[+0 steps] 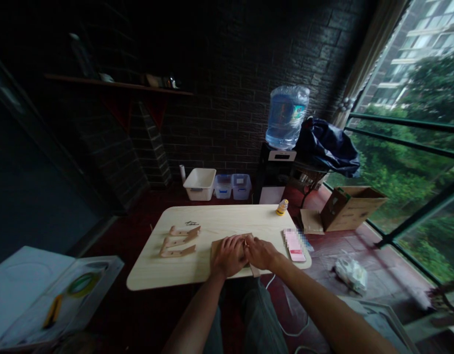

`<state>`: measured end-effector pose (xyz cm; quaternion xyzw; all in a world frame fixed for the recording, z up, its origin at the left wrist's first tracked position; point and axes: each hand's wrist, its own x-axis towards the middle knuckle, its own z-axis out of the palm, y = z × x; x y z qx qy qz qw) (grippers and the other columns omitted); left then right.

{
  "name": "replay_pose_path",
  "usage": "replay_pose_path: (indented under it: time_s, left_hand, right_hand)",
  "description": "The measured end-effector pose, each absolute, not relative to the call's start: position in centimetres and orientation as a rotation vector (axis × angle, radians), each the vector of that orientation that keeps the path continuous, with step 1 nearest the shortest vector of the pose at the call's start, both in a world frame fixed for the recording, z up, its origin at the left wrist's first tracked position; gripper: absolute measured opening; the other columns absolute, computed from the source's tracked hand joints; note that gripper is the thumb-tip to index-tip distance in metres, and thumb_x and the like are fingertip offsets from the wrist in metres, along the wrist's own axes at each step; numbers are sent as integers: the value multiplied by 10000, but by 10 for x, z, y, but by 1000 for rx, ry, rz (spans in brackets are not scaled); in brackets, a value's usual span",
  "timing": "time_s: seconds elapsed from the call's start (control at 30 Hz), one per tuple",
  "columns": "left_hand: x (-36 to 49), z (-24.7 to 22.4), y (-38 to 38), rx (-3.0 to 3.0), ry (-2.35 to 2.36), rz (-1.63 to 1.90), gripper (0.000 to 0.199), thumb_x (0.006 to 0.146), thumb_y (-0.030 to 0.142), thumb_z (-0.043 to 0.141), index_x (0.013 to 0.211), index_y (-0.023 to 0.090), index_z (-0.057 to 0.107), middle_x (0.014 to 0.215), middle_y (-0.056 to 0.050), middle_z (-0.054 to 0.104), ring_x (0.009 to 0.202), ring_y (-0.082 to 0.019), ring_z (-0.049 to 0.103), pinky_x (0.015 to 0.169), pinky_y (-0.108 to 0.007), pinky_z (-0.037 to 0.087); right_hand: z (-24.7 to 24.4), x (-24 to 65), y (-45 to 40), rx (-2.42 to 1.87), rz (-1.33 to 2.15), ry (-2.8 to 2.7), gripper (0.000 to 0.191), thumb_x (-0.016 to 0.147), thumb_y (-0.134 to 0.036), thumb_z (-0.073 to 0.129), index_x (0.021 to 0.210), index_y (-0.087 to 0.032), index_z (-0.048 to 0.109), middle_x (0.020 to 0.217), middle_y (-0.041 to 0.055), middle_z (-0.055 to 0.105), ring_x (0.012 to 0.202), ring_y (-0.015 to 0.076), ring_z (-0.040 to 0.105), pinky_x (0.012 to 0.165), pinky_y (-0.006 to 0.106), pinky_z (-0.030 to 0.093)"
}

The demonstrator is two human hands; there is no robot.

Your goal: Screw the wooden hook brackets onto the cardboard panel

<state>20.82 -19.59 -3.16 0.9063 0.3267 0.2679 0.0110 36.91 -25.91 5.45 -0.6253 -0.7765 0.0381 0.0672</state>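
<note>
On the pale wooden table (204, 216), a flat brown sheet (215, 248) lies near the front edge. My left hand (228, 255) rests on it with its fingers laid flat. Right beside it, my right hand (260, 252) is closed in a pinch at the sheet's right side; what the fingers grip is hidden. A tan strip (255, 270) sticks out below the right hand toward the table's edge. To the left lie several bent tan strips with small holes (178, 242), and behind them some thin dark pieces (192, 223).
A pink-screened phone (295, 246) and a small yellow-and-clear bottle (282, 207) occupy the table's right side. Beyond stand plastic bins (200, 187), a water dispenser (282, 156) and a cardboard box (350, 209). An open white case (79, 280) sits at left; a white cable (291, 334) trails on the floor.
</note>
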Motion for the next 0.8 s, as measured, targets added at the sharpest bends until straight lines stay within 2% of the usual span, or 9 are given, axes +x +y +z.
replay_pose_path:
  time_s: [0.1, 0.2, 0.27, 0.37, 0.43, 0.5, 0.63, 0.8]
  left_hand:
    - [207, -32, -196, 2821, 1033, 839, 585, 885, 448, 575, 1411, 209, 478, 1434, -119, 540, 1352, -306, 452, 1178, -495, 281]
    - [207, -32, -196, 2812, 1059, 814, 583, 886, 463, 576, 1406, 219, 472, 1426, -117, 543, 1353, -307, 449, 1175, -498, 281]
    - [208, -32, -195, 2808, 1070, 801, 571, 886, 463, 579, 1395, 226, 473, 1421, -112, 545, 1353, -304, 448, 1173, -500, 282]
    - [208, -32, -194, 2796, 1079, 808, 536, 893, 469, 575, 1369, 236, 491, 1408, -107, 553, 1346, -302, 454, 1169, -508, 285]
    - [208, -33, -194, 2786, 1083, 828, 545, 885, 474, 590, 1368, 241, 495, 1405, -108, 555, 1343, -303, 456, 1171, -511, 283]
    - [209, -33, -194, 2785, 1082, 846, 559, 874, 477, 608, 1369, 242, 499, 1408, -112, 552, 1340, -308, 456, 1174, -516, 279]
    - [210, -32, -194, 2798, 1082, 823, 553, 876, 492, 605, 1355, 230, 515, 1401, -111, 555, 1332, -311, 461, 1171, -513, 285]
    - [211, -30, -195, 2804, 1095, 813, 546, 894, 511, 583, 1359, 239, 501, 1399, -96, 560, 1332, -291, 462, 1171, -483, 295]
  right_hand:
    - [53, 371, -260, -1689, 173, -2291, 253, 960, -227, 445, 1157, -148, 582, 1165, 189, 664, 1023, 268, 655, 844, 396, 541]
    - [51, 376, -258, -1479, 319, -2135, 225, 976, -191, 388, 1091, -175, 581, 1086, 131, 664, 975, 215, 637, 870, 369, 534]
    - [48, 379, -259, -1379, 501, -1992, 223, 999, -231, 381, 1104, -194, 575, 1009, 78, 669, 880, 180, 642, 817, 332, 543]
    - [42, 381, -265, -1373, 813, -1751, 267, 1019, -382, 394, 1132, -204, 558, 787, -3, 626, 638, 146, 616, 617, 267, 526]
    - [39, 379, -271, -1389, 893, -1652, 337, 1018, -470, 381, 1118, -200, 555, 732, -16, 597, 605, 147, 611, 584, 258, 517]
    - [37, 376, -275, -1382, 873, -1613, 403, 1024, -509, 328, 1125, -197, 563, 826, 21, 637, 664, 156, 634, 631, 273, 540]
    - [36, 375, -279, -1377, 802, -1644, 470, 1042, -476, 241, 1244, -195, 560, 1087, 90, 669, 756, 162, 659, 738, 297, 564]
    - [34, 384, -280, -1371, 791, -1698, 438, 1034, -465, 322, 1284, -207, 572, 1156, 97, 684, 846, 176, 683, 750, 289, 560]
